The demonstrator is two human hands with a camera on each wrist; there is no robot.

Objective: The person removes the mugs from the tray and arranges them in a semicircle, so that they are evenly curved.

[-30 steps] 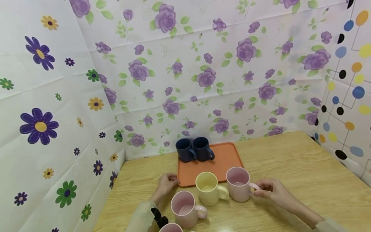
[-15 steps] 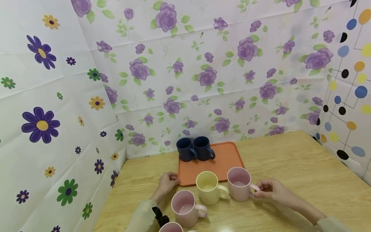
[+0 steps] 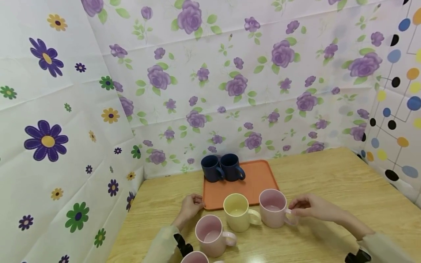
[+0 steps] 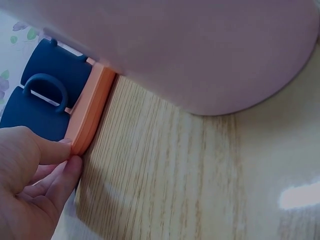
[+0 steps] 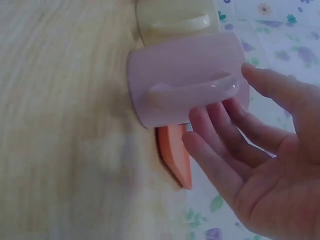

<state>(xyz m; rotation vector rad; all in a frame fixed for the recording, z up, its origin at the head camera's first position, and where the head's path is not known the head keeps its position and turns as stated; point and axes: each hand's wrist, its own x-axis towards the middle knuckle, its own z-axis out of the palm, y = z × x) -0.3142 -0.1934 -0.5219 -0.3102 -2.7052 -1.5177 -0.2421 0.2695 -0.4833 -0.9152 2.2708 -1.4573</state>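
Note:
An orange tray (image 3: 243, 186) lies on the table with two dark blue mugs (image 3: 212, 168) standing at its back left. My left hand (image 3: 189, 210) pinches the tray's near left corner between thumb and fingers, as the left wrist view shows. At the tray's near right stands a pink mug (image 3: 273, 210), its handle turned right. My right hand (image 3: 314, 207) is beside that handle with thumb and fingers spread; in the right wrist view the thumb stands apart from the handle (image 5: 200, 92) and the fingertips lie close to it. Left of this mug stands a yellow mug (image 3: 238, 215).
A second pink mug (image 3: 212, 237) stands near my left forearm, and another pink mug (image 3: 194, 258) is cut off by the bottom edge of the head view. Flowered sheets (image 3: 217, 91) hang behind and beside the wooden table (image 3: 315, 175).
My right hand has let go of the pink mug's handle, its fingers opening and shifting slightly up. The left hand stays at the tray corner, and the mugs keep their places.

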